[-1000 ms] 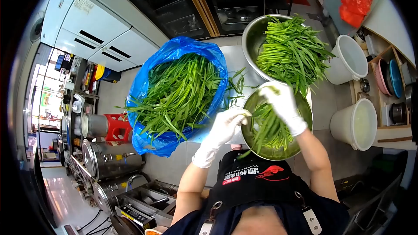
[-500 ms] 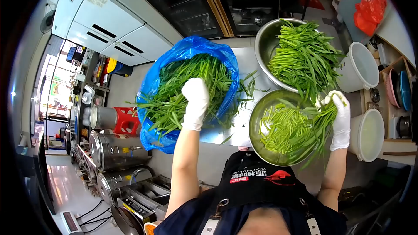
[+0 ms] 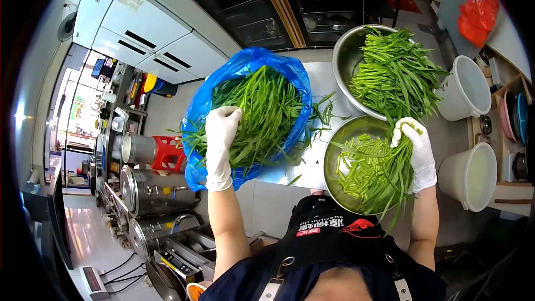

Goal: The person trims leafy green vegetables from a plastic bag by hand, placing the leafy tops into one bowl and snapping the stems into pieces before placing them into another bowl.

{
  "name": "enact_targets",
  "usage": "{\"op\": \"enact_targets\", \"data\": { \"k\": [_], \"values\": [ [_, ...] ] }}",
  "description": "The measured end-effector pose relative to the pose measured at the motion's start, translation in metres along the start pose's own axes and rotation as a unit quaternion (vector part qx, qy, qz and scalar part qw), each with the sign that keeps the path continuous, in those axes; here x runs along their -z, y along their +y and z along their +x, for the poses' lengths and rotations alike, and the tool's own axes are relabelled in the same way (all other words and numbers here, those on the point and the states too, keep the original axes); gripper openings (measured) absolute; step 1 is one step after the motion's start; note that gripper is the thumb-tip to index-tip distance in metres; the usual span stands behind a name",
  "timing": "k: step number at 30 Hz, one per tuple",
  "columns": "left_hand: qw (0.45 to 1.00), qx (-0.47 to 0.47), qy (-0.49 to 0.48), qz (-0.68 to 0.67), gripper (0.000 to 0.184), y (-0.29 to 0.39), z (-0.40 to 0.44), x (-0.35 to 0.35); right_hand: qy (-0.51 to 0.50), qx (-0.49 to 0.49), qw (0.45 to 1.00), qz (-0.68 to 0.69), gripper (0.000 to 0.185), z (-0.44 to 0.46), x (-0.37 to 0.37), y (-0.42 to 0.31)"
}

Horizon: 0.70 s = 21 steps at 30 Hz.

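Note:
My left hand (image 3: 222, 129), in a white glove, is over the blue plastic bag (image 3: 192, 114) full of long water spinach (image 3: 264, 100). Its thumb and fingers are pinched together at the greens; the exact stems in its grip are partly hidden. My right hand (image 3: 417, 147), also gloved, is closed around a bunch of water spinach (image 3: 397, 170) whose leaves hang down over a steel bowl (image 3: 333, 189). Short cut stems (image 3: 362, 161) lie in that bowl. Behind it, a second steel bowl (image 3: 341, 61) holds a heap of long water spinach (image 3: 395, 72).
Loose leaves (image 3: 323, 112) are scattered on the steel table (image 3: 323, 75) between bag and bowls. Two white buckets (image 3: 465, 175) stand at the right. A red stool (image 3: 167, 153) and large steel pots (image 3: 153, 189) are at the left.
My left hand has moved left and slightly down over the bag. My right hand has shifted left with its bunch, further over the bowl of cut stems.

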<state>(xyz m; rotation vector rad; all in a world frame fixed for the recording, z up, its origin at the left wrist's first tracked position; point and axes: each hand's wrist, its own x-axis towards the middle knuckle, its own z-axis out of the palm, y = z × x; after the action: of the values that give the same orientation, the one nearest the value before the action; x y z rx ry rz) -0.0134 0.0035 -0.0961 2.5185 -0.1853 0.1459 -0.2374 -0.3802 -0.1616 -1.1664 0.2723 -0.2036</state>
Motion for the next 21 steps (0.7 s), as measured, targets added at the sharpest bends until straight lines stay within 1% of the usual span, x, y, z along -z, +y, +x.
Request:
{"op": "enact_targets", "data": {
  "k": [1, 2, 4, 6, 8, 9, 10, 12, 15, 18, 19, 21],
  "values": [
    [0.994, 0.05, -0.039, -0.091, 0.025, -0.001, -0.001, 0.006, 0.001, -0.009, 1.0, -0.004, 0.018, 0.002, -0.006, 0.002],
    [0.988, 0.066, -0.047, -0.132, 0.025, 0.0, -0.004, 0.012, -0.009, -0.017, 0.999, -0.027, 0.017, 0.005, -0.012, 0.003],
    [0.97, 0.095, -0.063, -0.213, 0.025, 0.002, -0.013, 0.027, -0.044, -0.035, 0.998, -0.033, 0.016, 0.01, -0.023, 0.008],
    [0.968, 0.058, -0.026, -0.244, 0.022, 0.011, -0.021, 0.044, -0.056, -0.044, 0.997, -0.033, 0.014, 0.013, -0.035, 0.009],
    [0.969, 0.055, -0.016, -0.24, 0.021, 0.02, -0.028, 0.065, -0.065, -0.059, 0.996, -0.015, 0.014, 0.017, -0.041, 0.011],
    [0.961, 0.054, -0.018, -0.269, 0.02, 0.021, -0.03, 0.072, -0.068, -0.068, 0.995, -0.008, 0.014, 0.018, -0.044, 0.012],
    [0.96, 0.033, -0.018, -0.276, 0.018, 0.022, -0.033, 0.078, -0.074, -0.07, 0.995, -0.008, 0.014, 0.02, -0.047, 0.011],
    [0.952, 0.026, 0.001, -0.304, 0.017, 0.034, -0.04, 0.082, -0.084, -0.072, 0.994, -0.01, 0.014, 0.022, -0.051, 0.01],
    [0.943, -0.016, 0.036, -0.331, 0.018, 0.043, -0.041, 0.086, -0.103, -0.066, 0.992, -0.027, 0.015, 0.025, -0.06, 0.004],
    [0.932, -0.063, 0.1, -0.343, 0.027, 0.051, -0.035, 0.094, -0.108, -0.069, 0.991, -0.026, 0.015, 0.026, -0.066, -0.003],
    [0.925, -0.097, 0.116, -0.349, 0.025, 0.054, -0.03, 0.096, -0.108, -0.071, 0.991, -0.027, 0.015, 0.026, -0.068, -0.005],
    [0.893, -0.117, 0.164, -0.403, 0.024, 0.064, -0.024, 0.095, -0.107, -0.069, 0.991, -0.031, 0.015, 0.025, -0.07, -0.007]
  ]
}}
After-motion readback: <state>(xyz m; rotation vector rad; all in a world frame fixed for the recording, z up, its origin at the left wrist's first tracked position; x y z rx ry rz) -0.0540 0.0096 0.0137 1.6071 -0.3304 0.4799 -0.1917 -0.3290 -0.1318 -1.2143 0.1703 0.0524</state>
